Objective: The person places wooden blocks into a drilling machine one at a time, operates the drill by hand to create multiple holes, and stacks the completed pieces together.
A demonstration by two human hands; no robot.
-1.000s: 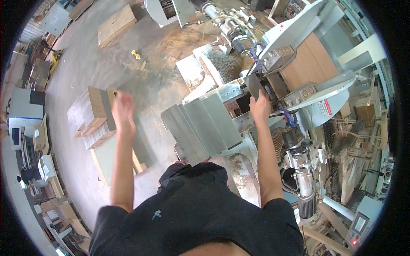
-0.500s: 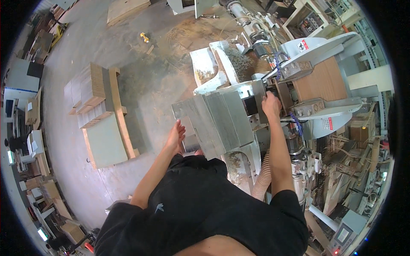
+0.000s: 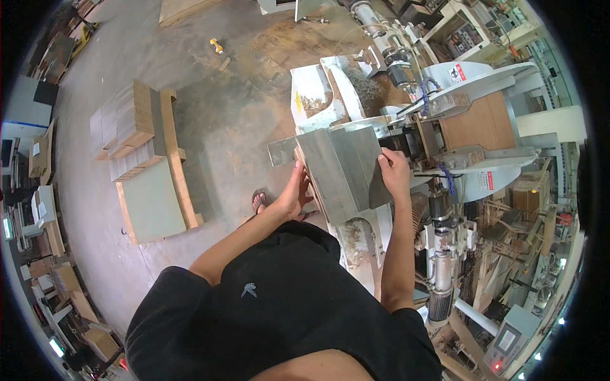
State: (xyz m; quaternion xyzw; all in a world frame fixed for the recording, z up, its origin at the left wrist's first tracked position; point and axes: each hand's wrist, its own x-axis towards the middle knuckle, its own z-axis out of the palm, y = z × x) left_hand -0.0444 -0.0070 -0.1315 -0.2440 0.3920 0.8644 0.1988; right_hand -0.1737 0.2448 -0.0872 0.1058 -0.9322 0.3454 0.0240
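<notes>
A stack of grey flat boards (image 3: 330,174) lies in front of me on the white machine frame, its top boards overlapping like steps. My left hand (image 3: 293,192) is pressed along the stack's left edge, fingers stretched out and thumb up. At the opposite edge my right hand (image 3: 395,170) has its fingers bent round the rim of the rightmost grey board (image 3: 365,155); the fingertips are partly hidden. Just beyond that hand is the machine's dark feed opening (image 3: 397,145), with a wood-coloured panel (image 3: 480,130) farther right between white guards.
To the left, a wooden pallet (image 3: 181,171) bears several stacked boards (image 3: 133,120). A yellow object (image 3: 216,46) lies on the floor. Motors (image 3: 440,305) and a ribbed hose (image 3: 419,209) are near my right arm. A control box (image 3: 511,336) stands at the lower right.
My right hand has come back from the machine opening to the right edge of the stack. My left hand has moved right and forward, from beside the stack to against its left edge.
</notes>
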